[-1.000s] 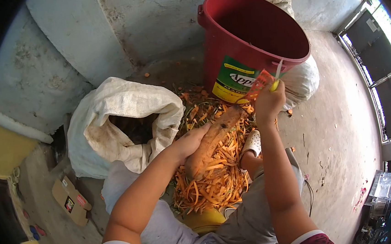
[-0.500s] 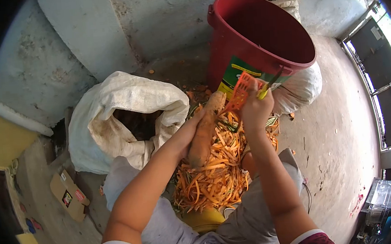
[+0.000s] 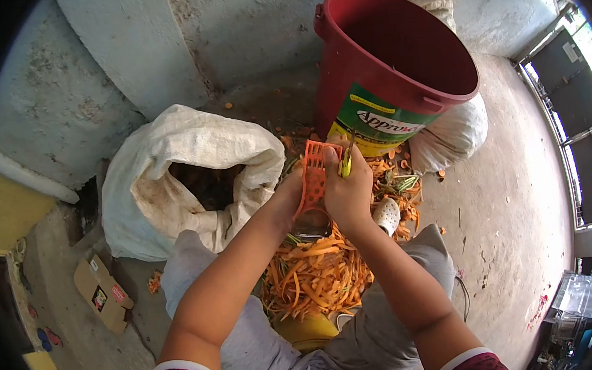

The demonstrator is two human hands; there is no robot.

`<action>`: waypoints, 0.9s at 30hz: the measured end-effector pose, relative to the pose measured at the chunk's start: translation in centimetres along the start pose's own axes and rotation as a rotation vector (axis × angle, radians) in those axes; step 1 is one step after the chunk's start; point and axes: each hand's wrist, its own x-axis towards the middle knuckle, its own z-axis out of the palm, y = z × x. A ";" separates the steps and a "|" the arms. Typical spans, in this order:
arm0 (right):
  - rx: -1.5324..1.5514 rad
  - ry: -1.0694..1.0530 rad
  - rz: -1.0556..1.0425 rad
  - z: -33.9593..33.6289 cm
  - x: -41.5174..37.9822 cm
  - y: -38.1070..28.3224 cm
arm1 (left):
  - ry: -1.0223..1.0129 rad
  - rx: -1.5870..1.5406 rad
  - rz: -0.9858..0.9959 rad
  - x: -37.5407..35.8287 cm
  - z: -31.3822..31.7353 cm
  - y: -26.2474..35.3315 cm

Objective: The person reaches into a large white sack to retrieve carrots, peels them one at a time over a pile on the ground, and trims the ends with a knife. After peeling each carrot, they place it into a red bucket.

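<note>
My right hand is closed on an orange perforated peeler and also holds a yellow-handled knife pointing up. Just beside it, my left hand is wrapped round a large carrot, mostly hidden behind the peeler and my hands; part of its end shows above. The peeler lies over the carrot. Below both hands, a heap of orange peelings spreads between my knees.
An open white sack stands at the left. A big red bucket stands ahead, with another sack behind it. Cardboard lies on the floor at far left. A wall rises behind.
My right hand has moved left and down with the peeler, which now lies over the carrot. The bucket's label and a white shoe are now more exposed.
</note>
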 end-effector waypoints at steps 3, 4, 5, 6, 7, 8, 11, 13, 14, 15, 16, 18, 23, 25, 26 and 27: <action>-0.016 0.011 -0.020 -0.2 -0.3 0.3 | -0.108 -0.106 -0.081 1.3 -1.0 -0.9; -0.053 0.011 -0.019 -0.4 -0.5 0.3 | -0.133 -0.114 -0.085 1.7 -1.6 -1.3; -0.092 0.010 -0.019 -0.6 -0.6 0.2 | -0.159 -0.122 -0.089 2.1 -2.2 -1.7; -0.111 0.018 0.000 -0.8 -0.7 0.4 | -0.187 -0.132 -0.093 2.2 -2.2 -1.7; -0.131 0.027 0.020 -0.9 -0.8 0.6 | -0.146 -0.092 -0.082 2.3 -2.1 -1.9; -0.149 0.036 0.041 -0.9 -0.8 0.9 | -0.104 -0.051 -0.072 2.2 -1.8 -2.0; -0.202 0.164 0.089 -1.4 0.2 2.3 | -0.066 0.011 -0.166 1.5 -1.3 -2.2; -0.283 0.401 0.005 -3.1 3.1 4.1 | -0.060 0.052 -0.261 0.6 -1.0 -2.3; -0.332 0.445 0.025 -4.4 4.5 5.7 | -0.053 0.082 -0.306 -0.1 -0.6 -2.3; -0.350 0.501 0.045 -5.6 5.2 5.1 | -0.047 0.115 -0.355 -0.8 -0.2 -2.1; -0.215 0.520 0.193 -6.3 6.1 6.3 | -0.070 0.190 -0.323 -1.3 0.0 -1.5; -0.408 0.572 0.097 -7.5 6.4 7.3 | -0.069 0.131 -0.286 -1.4 0.4 -1.6; -0.516 0.740 0.244 -10.9 8.0 10.1 | -0.114 0.340 -0.286 -2.4 -0.6 -0.7; -0.468 0.702 0.141 -10.6 8.0 9.0 | -0.105 0.301 -0.254 -2.8 -1.1 -0.5; -0.410 0.656 0.105 -10.1 7.7 8.5 | -0.064 0.310 -0.238 -2.6 -1.3 -0.4; -0.354 0.607 0.071 -9.2 7.2 7.2 | -0.022 0.318 -0.224 -2.2 -1.6 -0.3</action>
